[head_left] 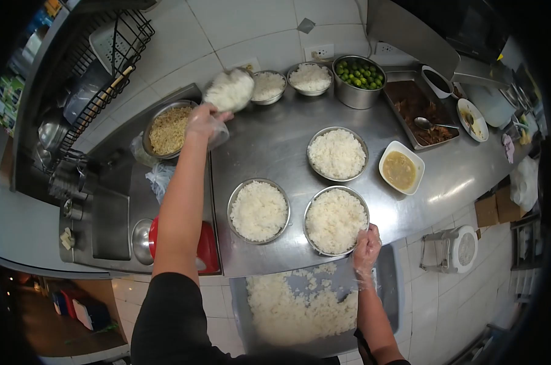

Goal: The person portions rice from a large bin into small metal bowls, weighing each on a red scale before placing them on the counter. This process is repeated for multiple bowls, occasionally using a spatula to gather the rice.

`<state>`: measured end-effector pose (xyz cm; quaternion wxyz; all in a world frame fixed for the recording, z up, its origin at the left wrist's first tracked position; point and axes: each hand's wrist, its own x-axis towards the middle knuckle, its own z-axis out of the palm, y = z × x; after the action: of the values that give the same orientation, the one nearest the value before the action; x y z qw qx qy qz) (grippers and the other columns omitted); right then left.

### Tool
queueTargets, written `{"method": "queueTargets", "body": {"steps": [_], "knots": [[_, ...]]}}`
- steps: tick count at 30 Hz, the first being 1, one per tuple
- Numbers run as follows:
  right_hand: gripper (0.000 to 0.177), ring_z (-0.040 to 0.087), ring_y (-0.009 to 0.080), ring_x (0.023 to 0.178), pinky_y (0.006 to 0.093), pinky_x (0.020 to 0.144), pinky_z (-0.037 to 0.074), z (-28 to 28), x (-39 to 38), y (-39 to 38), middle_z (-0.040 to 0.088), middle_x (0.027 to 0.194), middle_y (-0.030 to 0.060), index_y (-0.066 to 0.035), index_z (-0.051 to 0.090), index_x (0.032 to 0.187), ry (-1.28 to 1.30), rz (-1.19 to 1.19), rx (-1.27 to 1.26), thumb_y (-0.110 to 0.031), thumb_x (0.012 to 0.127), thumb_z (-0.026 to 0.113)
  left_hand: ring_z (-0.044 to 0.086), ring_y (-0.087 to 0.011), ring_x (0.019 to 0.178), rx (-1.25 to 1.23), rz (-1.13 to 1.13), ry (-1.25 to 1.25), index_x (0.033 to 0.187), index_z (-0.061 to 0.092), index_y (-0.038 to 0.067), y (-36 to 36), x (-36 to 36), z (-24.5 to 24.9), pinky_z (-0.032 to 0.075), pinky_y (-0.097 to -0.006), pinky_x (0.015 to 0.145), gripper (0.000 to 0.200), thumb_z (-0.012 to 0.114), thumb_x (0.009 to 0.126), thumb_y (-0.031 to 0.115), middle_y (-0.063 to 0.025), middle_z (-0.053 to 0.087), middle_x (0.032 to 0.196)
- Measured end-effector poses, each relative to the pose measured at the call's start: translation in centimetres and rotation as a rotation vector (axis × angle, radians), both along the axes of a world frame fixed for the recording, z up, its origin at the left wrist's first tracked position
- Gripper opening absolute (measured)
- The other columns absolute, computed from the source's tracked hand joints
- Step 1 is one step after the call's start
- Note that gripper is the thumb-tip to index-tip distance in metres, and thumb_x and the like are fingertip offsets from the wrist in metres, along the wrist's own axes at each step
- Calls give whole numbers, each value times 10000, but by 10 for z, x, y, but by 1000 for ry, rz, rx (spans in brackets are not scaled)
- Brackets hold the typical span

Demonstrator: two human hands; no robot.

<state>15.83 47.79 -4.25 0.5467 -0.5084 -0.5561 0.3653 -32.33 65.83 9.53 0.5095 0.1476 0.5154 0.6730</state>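
Observation:
My left hand (206, 120), in a clear plastic glove, reaches to the back of the steel counter and holds a tilted bowl of white rice (229, 90) by its rim. My right hand (367, 246), also gloved, grips the near rim of a metal bowl full of rice (335, 219) at the counter's front edge. Two more filled bowls sit close by, one to its left (258, 210) and one behind it (337, 154). Below my right hand lies a large tray of loose cooked rice (300, 310).
At the back stand two more rice bowls (268, 85) (310, 77), a pot of green limes (359, 75) and a tray of dark meat with a spoon (420, 109). A white dish of yellowish sauce (401, 168) sits right. A bowl of noodles (168, 129) and a sink (108, 222) are left.

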Motion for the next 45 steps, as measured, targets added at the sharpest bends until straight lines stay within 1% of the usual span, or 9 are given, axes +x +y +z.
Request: {"method": "queueTargets", "body": {"steps": [5,12,19,25,31,37,40,42,45], "knots": [[202,570,246,798,329,720,443,1,-2,1,601,908,169,88,595,799,3,-9,28,-65,877,489,596,-366,950,-28,533,-214,1177,515,-70,46,-30,-1,555,-466,814,341,533,848,16,-219,502,1180],[207,543,156,760,303,693,438,43,-3,14,629,918,171,104,572,760,-3,106,-247,-82,846,543,609,-306,865,-115,-21,505,1191,523,-69,34,-60,-52,557,-352,686,358,593,880,95,-175,549,1110],[271,384,69,599,269,512,329,100,-78,80,524,633,-11,27,622,752,-172,133,-147,-210,861,545,615,-255,851,120,117,172,1077,557,-13,-71,59,4,550,-343,737,258,597,895,165,-133,582,1040],[299,617,213,596,313,502,496,140,-230,222,638,741,139,108,615,821,172,256,-65,-178,837,531,633,-200,791,111,343,1017,957,601,-19,-204,156,-9,506,-323,707,122,604,868,64,-139,645,898],[156,606,211,601,339,514,502,116,-308,300,594,805,178,69,532,776,644,195,-230,-85,800,533,628,-239,874,74,393,1014,1004,576,-21,-264,184,-41,512,-344,713,189,628,828,24,-179,615,1015],[302,614,253,889,337,752,565,94,-285,299,550,1058,212,149,542,1046,310,564,-309,-83,856,522,632,-249,828,-205,317,938,1053,529,-52,-285,172,-67,549,-337,664,263,632,824,27,-159,587,934],[337,622,287,938,347,757,556,127,-249,253,602,1036,209,104,577,1085,40,534,-213,-140,860,521,631,-237,736,-242,124,289,1007,506,-50,-287,167,-78,574,-318,601,222,619,837,39,-148,576,898],[168,626,323,847,403,809,512,122,-214,238,636,823,174,39,586,800,-578,35,475,-123,764,563,622,-226,670,-189,104,144,918,482,-29,-284,169,-73,585,-322,561,152,594,836,31,-144,565,875],[241,625,364,930,448,797,512,149,-131,198,644,1044,211,-16,659,921,-1123,-147,145,-205,789,588,625,-236,688,-163,115,-55,883,452,-11,-270,163,-70,587,-335,572,144,577,819,17,-153,560,869]]}}
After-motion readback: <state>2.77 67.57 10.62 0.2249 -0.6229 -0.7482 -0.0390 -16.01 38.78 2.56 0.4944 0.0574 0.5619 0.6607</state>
